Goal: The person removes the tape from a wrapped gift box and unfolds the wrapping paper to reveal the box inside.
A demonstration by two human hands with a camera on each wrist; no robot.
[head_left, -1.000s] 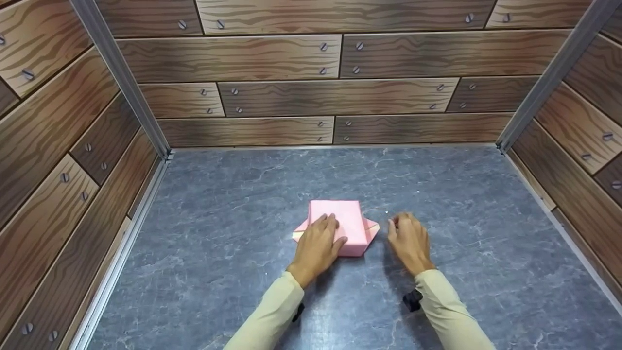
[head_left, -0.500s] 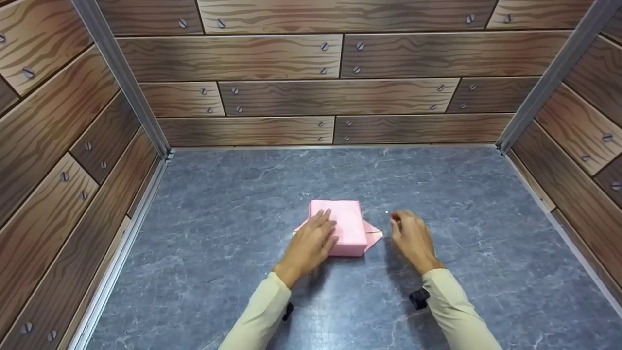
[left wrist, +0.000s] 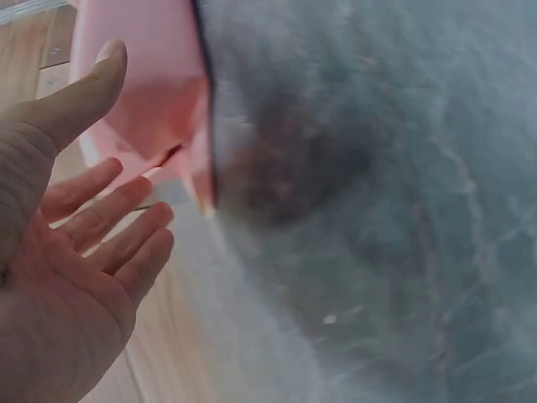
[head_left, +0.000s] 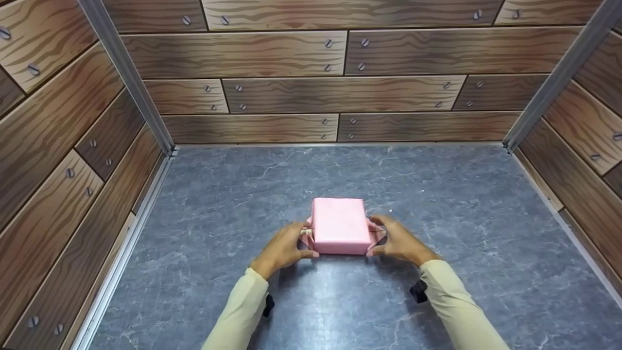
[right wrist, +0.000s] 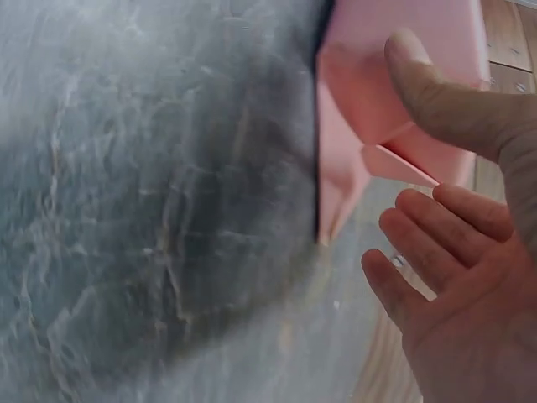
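A box wrapped in pink paper [head_left: 340,223] lies on the grey marbled surface, with a folded paper flap sticking out at each end. By its left end is my left hand [head_left: 282,247], thumb near the front corner and fingers around the left flap [left wrist: 200,147]. My right hand [head_left: 401,241] mirrors it at the other end, around the right flap [right wrist: 338,159]. In both wrist views the thumb and fingers are spread and relaxed, the thumb lying over the box's side in the picture. Each flap tapers to a point and looks slightly gaping.
The grey marbled surface [head_left: 233,194] spreads around the box. Wood-patterned panels [head_left: 282,95] stand at the back and both sides, joined by metal corner strips [head_left: 131,82]. A tiny white speck [head_left: 390,210] lies behind the right hand.
My left hand has left the box's top and moved to its left end. The right hand has opened from a curled shape and come in to the right flap. The box stays put.
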